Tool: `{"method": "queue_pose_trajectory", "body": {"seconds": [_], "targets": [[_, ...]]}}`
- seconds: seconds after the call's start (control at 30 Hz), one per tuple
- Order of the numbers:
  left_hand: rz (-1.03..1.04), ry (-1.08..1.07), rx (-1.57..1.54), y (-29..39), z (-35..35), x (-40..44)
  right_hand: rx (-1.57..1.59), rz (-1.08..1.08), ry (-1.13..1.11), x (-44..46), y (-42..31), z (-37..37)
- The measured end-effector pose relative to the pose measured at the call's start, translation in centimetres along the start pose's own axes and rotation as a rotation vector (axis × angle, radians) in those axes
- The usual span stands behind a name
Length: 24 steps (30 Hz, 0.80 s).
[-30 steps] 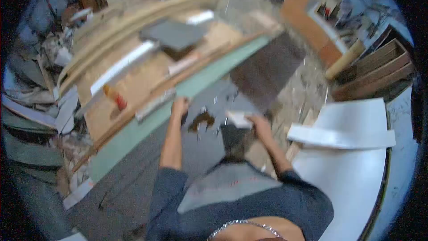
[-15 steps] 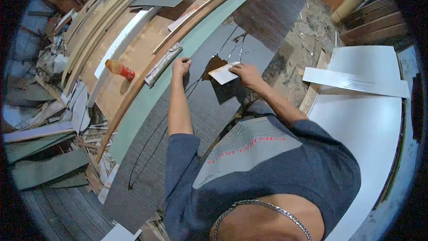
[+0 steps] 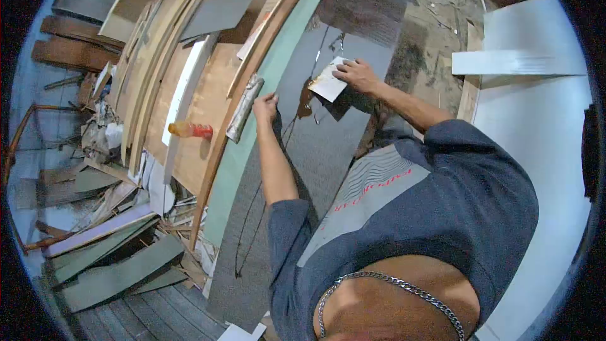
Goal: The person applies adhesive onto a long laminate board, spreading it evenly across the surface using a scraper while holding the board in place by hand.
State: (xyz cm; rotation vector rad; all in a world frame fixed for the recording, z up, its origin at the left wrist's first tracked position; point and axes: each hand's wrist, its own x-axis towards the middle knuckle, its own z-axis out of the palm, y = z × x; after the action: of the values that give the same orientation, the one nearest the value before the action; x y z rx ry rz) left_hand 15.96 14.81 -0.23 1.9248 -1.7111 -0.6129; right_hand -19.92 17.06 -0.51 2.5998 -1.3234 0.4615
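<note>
A long dark grey sheet (image 3: 315, 151) stretches before me with thin dark lines of liquid running along it. My right hand (image 3: 358, 77) grips a flat white spreader (image 3: 329, 86), tilted against the sheet. Brown, glossy glue-like liquid (image 3: 305, 102) pools at the spreader's left edge. Over by the grey sheet's left edge, my left hand (image 3: 266, 107) is closed with fingers curled; whether it pinches the edge is hidden. Just left of that hand, a pale, stained roll-like piece (image 3: 244, 108) lies on the light green sheet (image 3: 221, 211) beneath.
Left of the sheets, a red-and-yellow bottle (image 3: 190, 130) lies on a wooden board (image 3: 218, 88) beside long strips. Scrap offcuts (image 3: 120, 271) litter the floor at left. White panels (image 3: 530, 139) stand at right, with a white strip (image 3: 505, 63) across them.
My right hand has moved the spreader away from me along the sheet, and the brown pool has changed shape. My left hand stays by the sheet's edge. The view has turned.
</note>
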Motion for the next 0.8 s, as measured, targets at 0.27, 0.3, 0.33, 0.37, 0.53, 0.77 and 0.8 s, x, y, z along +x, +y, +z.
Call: {"method": "queue_pose_trajectory", "body": {"seconds": [0.27, 0.3, 0.33, 0.37, 0.53, 0.77, 0.8], "targets": [[-0.013, -0.113, 0.003, -0.8, -0.3, -0.1, 0.062, 0.108, -0.008, 4.3, 8.3, 1.7], [-0.097, -0.149, -0.084, -2.2, 0.6, 0.2, 0.090, 0.135, 0.024, 4.6, 9.1, 3.3], [-0.095, -0.126, -0.039, -0.9, 0.1, 0.0, -0.014, 0.080, 0.037, 4.9, 10.0, 3.7], [-0.089, -0.137, -0.131, -3.8, 1.6, 0.9, -0.026, 0.083, -0.015, 5.6, 9.9, 2.2], [-0.306, -0.120, -0.193, 1.2, -0.3, -0.5, 0.247, 0.048, -0.048, 8.1, 11.2, -1.7], [-0.227, -0.071, -0.163, 0.6, 0.6, -0.9, 0.177, -0.087, -0.286, 11.1, 11.4, -3.6], [-0.204, -0.089, -0.197, -0.5, 0.9, -0.7, 0.156, -0.150, -0.186, 10.9, 11.9, -1.1]]}}
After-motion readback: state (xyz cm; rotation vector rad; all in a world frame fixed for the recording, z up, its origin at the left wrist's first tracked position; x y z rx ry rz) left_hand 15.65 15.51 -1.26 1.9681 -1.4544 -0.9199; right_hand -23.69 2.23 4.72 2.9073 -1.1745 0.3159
